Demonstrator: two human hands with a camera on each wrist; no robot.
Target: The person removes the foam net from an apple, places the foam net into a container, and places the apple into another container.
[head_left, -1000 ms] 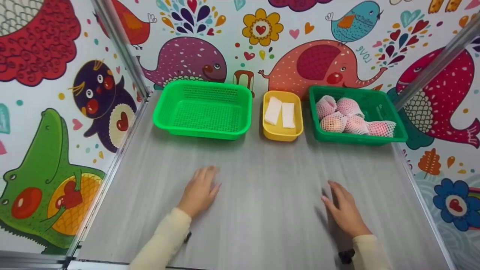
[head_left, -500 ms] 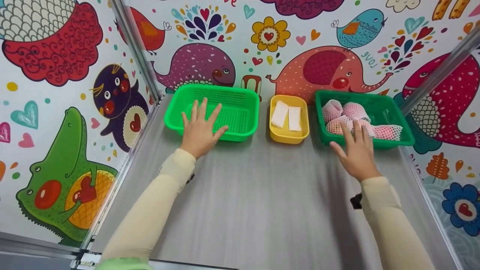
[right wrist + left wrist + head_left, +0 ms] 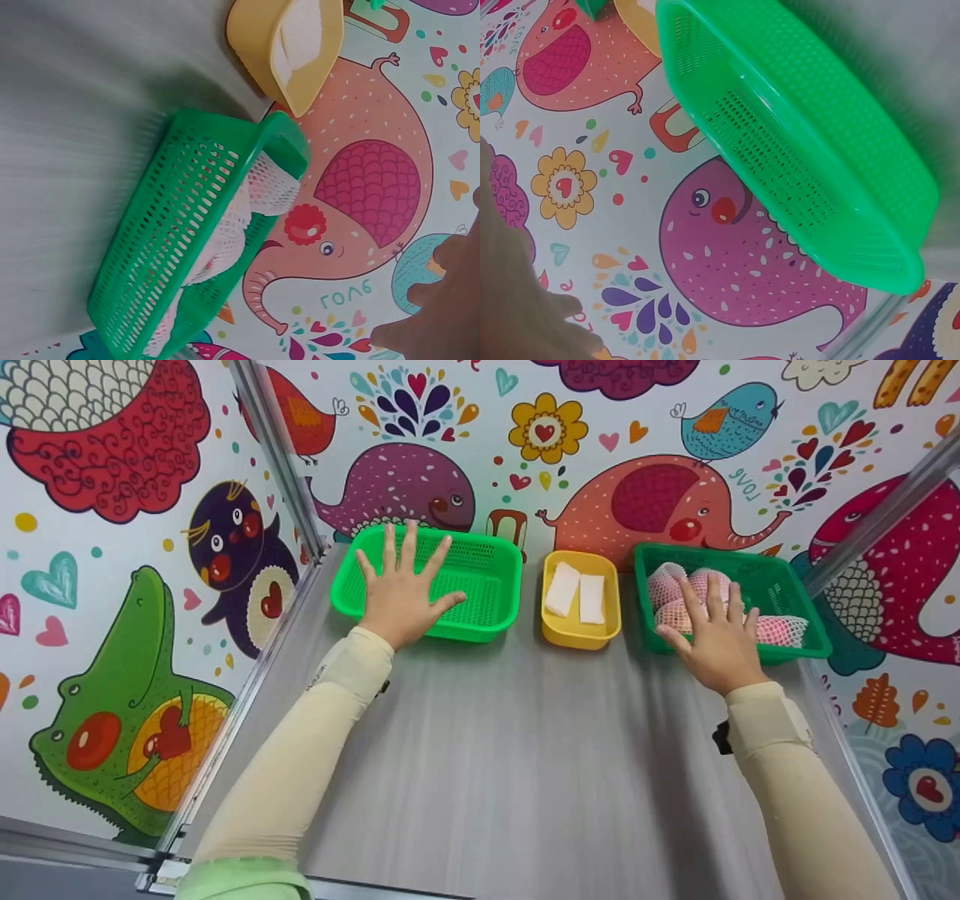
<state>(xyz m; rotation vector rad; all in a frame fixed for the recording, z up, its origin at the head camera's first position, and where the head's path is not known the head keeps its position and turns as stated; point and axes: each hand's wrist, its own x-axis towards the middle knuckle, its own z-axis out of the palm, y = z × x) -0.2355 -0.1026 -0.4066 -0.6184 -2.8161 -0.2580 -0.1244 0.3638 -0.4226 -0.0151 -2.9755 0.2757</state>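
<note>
My left hand, fingers spread wide, is held above the near side of a bright green plastic basket with nothing visible inside. In the left wrist view that basket appears whole, the hand apart from it at the lower left. On the right, my other hand spreads its fingers over a dark green basket. Several round fruits in pale foam net sleeves lie in it, partly hidden by the fingers. The right wrist view shows a gap between this hand and the basket.
Between the baskets stands a yellow tub holding two white folded pieces. All three containers sit on a grey table against the back wall. Metal frame posts and printed cartoon walls enclose the sides.
Both hands have risen from low over the table and moved forward, fingers spreading, to above the two green baskets. The head view has shifted slightly. The baskets' contents look the same.
</note>
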